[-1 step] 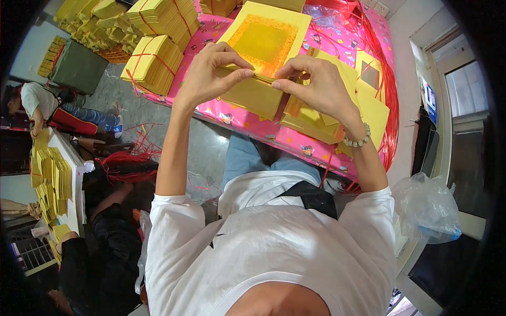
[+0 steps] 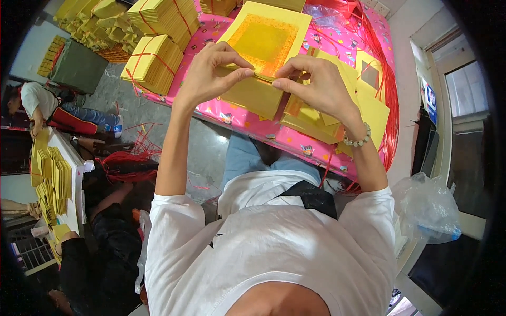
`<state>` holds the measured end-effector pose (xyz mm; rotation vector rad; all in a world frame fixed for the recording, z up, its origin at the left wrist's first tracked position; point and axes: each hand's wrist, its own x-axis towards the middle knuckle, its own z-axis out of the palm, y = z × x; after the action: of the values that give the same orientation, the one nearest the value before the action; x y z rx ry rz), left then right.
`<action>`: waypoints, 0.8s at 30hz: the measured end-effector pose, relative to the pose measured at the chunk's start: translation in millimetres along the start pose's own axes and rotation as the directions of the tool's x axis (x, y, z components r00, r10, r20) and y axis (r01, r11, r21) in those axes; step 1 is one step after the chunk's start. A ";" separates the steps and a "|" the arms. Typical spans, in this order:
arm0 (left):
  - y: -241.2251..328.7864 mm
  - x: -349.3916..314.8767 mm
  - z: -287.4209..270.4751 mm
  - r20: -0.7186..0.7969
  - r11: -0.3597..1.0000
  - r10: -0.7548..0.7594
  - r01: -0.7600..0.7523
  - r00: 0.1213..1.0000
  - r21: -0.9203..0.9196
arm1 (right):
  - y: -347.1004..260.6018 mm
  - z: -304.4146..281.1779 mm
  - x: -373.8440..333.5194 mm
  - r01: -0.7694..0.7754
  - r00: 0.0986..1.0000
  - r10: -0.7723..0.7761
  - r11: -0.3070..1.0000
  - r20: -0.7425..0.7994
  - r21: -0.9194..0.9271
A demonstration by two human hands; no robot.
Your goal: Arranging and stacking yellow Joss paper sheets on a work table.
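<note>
A yellow paper sheet (image 2: 303,20) with an orange border and a gold square lies on a stack of yellow paper (image 2: 253,97) at the table's near edge. My left hand (image 2: 215,71) pinches the folded near edge of the sheet between thumb and forefinger. Just to its right, my right hand (image 2: 319,84) pinches that same edge, thumb towards me. Beneath my right hand sits a second yellow paper stack (image 2: 311,126), with loose yellow sheets (image 2: 374,113) fanned out beside it. My fingertips hide part of the fold.
Bundles of yellow paper (image 2: 153,60) tied with red string stand at the table's left. Red plastic strings (image 2: 391,121) hang along the right edge of the pink tablecloth (image 2: 211,113). Other people work at a white table (image 2: 74,179) at far left. A clear plastic bag (image 2: 427,208) hangs at right.
</note>
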<state>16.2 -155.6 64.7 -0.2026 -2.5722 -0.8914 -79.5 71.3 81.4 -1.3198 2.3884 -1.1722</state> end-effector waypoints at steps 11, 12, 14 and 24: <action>3.8 4.6 -7.1 0.042 0.992 0.094 -0.097 0.995 0.076 | 2.4 8.3 -0.3 0.208 0.956 -0.253 0.941 -0.148 -0.268; 4.9 5.8 -7.8 0.040 0.992 0.098 -0.101 0.994 0.079 | 2.2 9.0 0.2 0.235 0.937 -0.295 0.929 -0.187 -0.286; 6.7 9.5 -7.6 0.066 0.980 0.128 -0.136 0.990 0.147 | 2.7 9.1 1.9 0.232 0.927 -0.306 0.922 -0.217 -0.310; 5.1 32.8 -7.3 0.148 0.934 0.201 -0.234 0.968 0.268 | 0.8 6.7 9.7 0.142 0.904 -0.195 0.976 -0.381 -0.162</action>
<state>-9.7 -156.0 86.6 -0.4580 -2.6820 -0.4348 -82.4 60.3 78.3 -1.4766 2.7137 -1.4768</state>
